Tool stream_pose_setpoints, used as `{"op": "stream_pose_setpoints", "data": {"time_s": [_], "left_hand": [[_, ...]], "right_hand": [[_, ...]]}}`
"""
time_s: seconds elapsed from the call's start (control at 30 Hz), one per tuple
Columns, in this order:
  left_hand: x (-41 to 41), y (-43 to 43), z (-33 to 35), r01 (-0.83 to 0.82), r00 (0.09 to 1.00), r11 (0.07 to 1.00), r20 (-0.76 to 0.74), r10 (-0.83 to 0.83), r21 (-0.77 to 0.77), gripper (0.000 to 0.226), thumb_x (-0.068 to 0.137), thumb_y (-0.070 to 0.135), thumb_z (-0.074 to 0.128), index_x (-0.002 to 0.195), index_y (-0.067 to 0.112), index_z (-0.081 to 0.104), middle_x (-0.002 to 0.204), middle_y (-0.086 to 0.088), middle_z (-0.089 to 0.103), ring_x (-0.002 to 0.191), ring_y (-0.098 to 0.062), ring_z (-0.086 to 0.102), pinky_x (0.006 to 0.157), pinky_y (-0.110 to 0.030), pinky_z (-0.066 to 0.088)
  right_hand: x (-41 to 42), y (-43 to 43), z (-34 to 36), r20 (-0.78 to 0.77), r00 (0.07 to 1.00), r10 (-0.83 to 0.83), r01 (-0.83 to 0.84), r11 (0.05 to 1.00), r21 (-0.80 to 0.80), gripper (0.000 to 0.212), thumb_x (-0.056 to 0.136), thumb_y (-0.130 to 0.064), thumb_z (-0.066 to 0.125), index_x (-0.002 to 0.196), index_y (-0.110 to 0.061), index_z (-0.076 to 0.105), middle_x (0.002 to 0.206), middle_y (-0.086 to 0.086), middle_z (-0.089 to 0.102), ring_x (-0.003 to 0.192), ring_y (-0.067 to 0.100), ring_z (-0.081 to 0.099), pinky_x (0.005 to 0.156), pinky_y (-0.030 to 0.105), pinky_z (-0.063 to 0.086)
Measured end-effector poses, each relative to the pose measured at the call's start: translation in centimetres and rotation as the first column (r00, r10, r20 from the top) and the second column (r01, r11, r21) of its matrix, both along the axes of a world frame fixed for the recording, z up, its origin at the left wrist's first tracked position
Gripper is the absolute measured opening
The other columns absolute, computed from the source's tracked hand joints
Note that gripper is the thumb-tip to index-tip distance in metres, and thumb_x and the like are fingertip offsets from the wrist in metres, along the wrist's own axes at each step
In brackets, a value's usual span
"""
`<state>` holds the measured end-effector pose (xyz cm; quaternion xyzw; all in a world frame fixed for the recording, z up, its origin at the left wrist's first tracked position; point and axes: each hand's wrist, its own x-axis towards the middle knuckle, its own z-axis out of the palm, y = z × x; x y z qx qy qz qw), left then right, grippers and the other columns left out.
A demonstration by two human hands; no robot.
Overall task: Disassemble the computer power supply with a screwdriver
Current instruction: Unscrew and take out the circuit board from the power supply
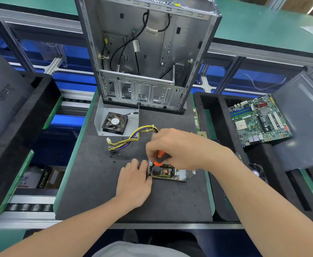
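Observation:
The opened power supply (172, 173) lies on the black mat (100, 191), its circuit board with a capacitor and a transformer exposed inside a metal tray. My right hand (176, 147) grips an orange-and-black screwdriver (160, 157), pointed down into the unit's left end. My left hand (133, 182) presses against the left edge of the metal tray and holds it steady. The supply's yellow, black and purple cable bundle (131, 138) loops away to the upper left. Several small black screws (113, 156) lie loose on the mat near the cables.
An empty computer case (148, 52) stands upright at the back of the mat. A case fan (115, 123) rests on a grey metal panel (101, 119) in front of it. A motherboard (259, 119) lies in the black tray on the right. A dark side panel (3, 101) leans at the left.

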<state>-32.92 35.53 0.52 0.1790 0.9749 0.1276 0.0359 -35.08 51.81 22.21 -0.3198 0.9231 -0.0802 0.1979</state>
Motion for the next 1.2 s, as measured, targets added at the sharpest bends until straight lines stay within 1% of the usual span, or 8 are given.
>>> {"op": "stream_pose_setpoints", "data": {"time_s": [0.1, 0.2, 0.27, 0.4, 0.53, 0.73, 0.9, 1.2], "left_hand": [[0.0, 0.0, 0.0, 0.002, 1.000, 1.000, -0.003, -0.002, 0.006, 0.022, 0.094, 0.042, 0.047, 0.109, 0.026, 0.041, 0.097, 0.005, 0.034, 0.086, -0.020, 0.042, 0.075, -0.037, 0.038], [0.1, 0.0, 0.1, 0.002, 1.000, 1.000, -0.014, -0.001, 0.008, 0.021, 0.094, 0.042, 0.049, 0.103, 0.026, 0.039, 0.095, 0.005, 0.032, 0.083, -0.021, 0.041, 0.072, -0.037, 0.036], [0.1, 0.0, 0.1, 0.003, 1.000, 1.000, -0.014, -0.003, 0.005, 0.021, 0.094, 0.042, 0.048, 0.104, 0.025, 0.041, 0.095, 0.005, 0.030, 0.084, -0.020, 0.042, 0.072, -0.037, 0.035], [0.2, 0.0, 0.2, 0.010, 0.999, 1.000, -0.036, -0.010, -0.015, 0.021, 0.094, 0.043, 0.048, 0.102, 0.026, 0.038, 0.094, 0.005, 0.028, 0.083, -0.020, 0.041, 0.071, -0.037, 0.032], [0.2, 0.0, 0.2, 0.016, 0.999, 0.999, -0.038, -0.017, -0.030, 0.020, 0.096, 0.044, 0.043, 0.102, 0.026, 0.035, 0.095, 0.005, 0.030, 0.083, -0.019, 0.039, 0.074, -0.036, 0.037], [0.4, 0.0, 0.3, 0.023, 0.997, 1.000, -0.071, -0.025, -0.021, 0.021, 0.097, 0.043, 0.044, 0.104, 0.024, 0.040, 0.094, 0.005, 0.032, 0.080, -0.018, 0.037, 0.073, -0.037, 0.038], [0.5, -0.1, 0.4, 0.038, 0.994, 0.998, -0.100, -0.042, -0.041, 0.021, 0.097, 0.044, 0.046, 0.101, 0.024, 0.040, 0.093, 0.004, 0.036, 0.080, -0.020, 0.045, 0.070, -0.037, 0.037], [0.2, -0.1, 0.4, 0.041, 0.998, 0.999, -0.056, -0.042, -0.018, 0.022, 0.096, 0.044, 0.045, 0.099, 0.024, 0.038, 0.092, 0.004, 0.033, 0.080, -0.020, 0.041, 0.070, -0.037, 0.038]], "right_hand": [[0.1, -0.1, -0.2, 0.013, 1.000, 0.023, -0.023, 0.999, 0.033, 0.041, 0.078, 0.009, 0.060, 0.103, -0.024, 0.065, 0.102, -0.007, 0.055, 0.097, 0.017, 0.050, 0.075, 0.044, 0.052], [0.5, -0.3, -1.0, -0.138, 0.986, -0.099, 0.112, 0.989, 0.094, 0.013, 0.092, -0.025, 0.064, 0.103, -0.023, 0.057, 0.103, -0.003, 0.047, 0.083, 0.025, 0.056, 0.064, 0.040, 0.050], [0.5, -0.6, -1.4, -0.218, 0.963, -0.155, 0.191, 0.969, 0.155, 0.027, 0.100, -0.047, 0.055, 0.097, -0.021, 0.048, 0.096, -0.001, 0.050, 0.082, 0.029, 0.058, 0.067, 0.038, 0.049], [0.3, -0.5, -1.1, -0.161, 0.976, -0.144, 0.152, 0.988, 0.034, 0.007, 0.097, -0.029, 0.061, 0.100, -0.023, 0.058, 0.097, -0.005, 0.055, 0.088, 0.021, 0.057, 0.068, 0.035, 0.045], [0.2, 0.1, -0.1, -0.009, 0.990, -0.144, 0.144, 0.989, -0.038, 0.022, 0.089, -0.010, 0.067, 0.102, -0.027, 0.063, 0.103, -0.008, 0.055, 0.092, 0.008, 0.049, 0.077, 0.040, 0.053], [0.2, -0.2, -1.4, -0.190, 0.958, -0.217, 0.226, 0.974, 0.026, 0.023, 0.100, -0.044, 0.057, 0.095, -0.022, 0.053, 0.084, -0.010, 0.043, 0.083, 0.024, 0.057, 0.065, 0.034, 0.041], [0.0, 0.1, -1.0, -0.112, 0.971, -0.212, 0.207, 0.977, -0.061, 0.008, 0.096, -0.027, 0.065, 0.101, -0.021, 0.062, 0.094, -0.010, 0.053, 0.084, 0.011, 0.047, 0.073, 0.035, 0.047], [0.4, 0.3, -0.5, -0.061, 0.977, -0.206, 0.202, 0.978, -0.053, 0.020, 0.086, -0.011, 0.066, 0.102, -0.023, 0.063, 0.100, -0.006, 0.057, 0.089, 0.013, 0.055, 0.079, 0.041, 0.054]]}}
